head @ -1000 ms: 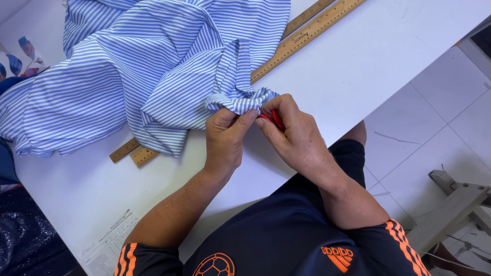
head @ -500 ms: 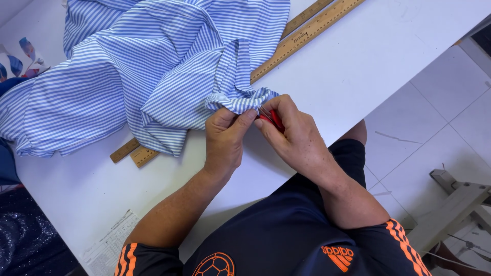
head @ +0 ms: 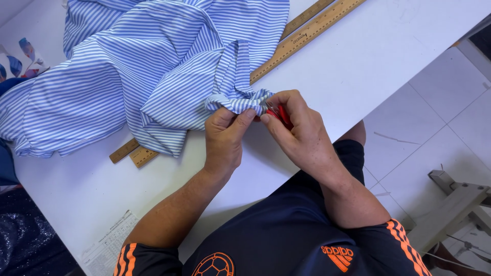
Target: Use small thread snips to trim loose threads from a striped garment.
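From the head view we see 1 scene: our left hand (head: 225, 137) pinches a bunched fold of the blue-and-white striped cotton shirt (head: 153, 66), closed on the cloth near the front edge of the white bench (head: 388, 56). Our right hand (head: 295, 128) is closed around a small red-handled cutting tool (head: 282, 115), its tip touching the same fold just beside the left fingertips. Compared with 1 second ago, both hands and the fold sit in the same spot, so we judge the work at the seam is slow and fine. 2 long wooden rulers (head: 312, 29) lie under the shirt, running toward the far right corner. A printed paper sheet (head: 105, 250) lies at the near left edge.
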